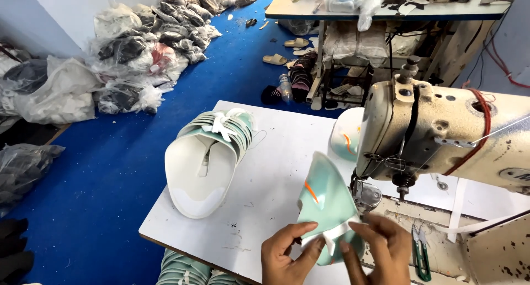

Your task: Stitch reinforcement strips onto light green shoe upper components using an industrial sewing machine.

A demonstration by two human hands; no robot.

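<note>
Low at frame bottom, left hand (pixel 287 254) and right hand (pixel 381 246) pinching mint shoe upper (pixel 326 199), fingers curled.

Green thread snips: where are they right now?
Head view, lower right: the green thread snips lie on the sewing machine bed, just right of the right hand, below the machine head.

A mint-green shoe piece (pixel 326 199) is showing an orange stripe; at ten o'clock, a white-and-mint stack (pixel 212 158) is lying on the white table (pixel 265 208) over blue floor (pixel 110 169).
</note>
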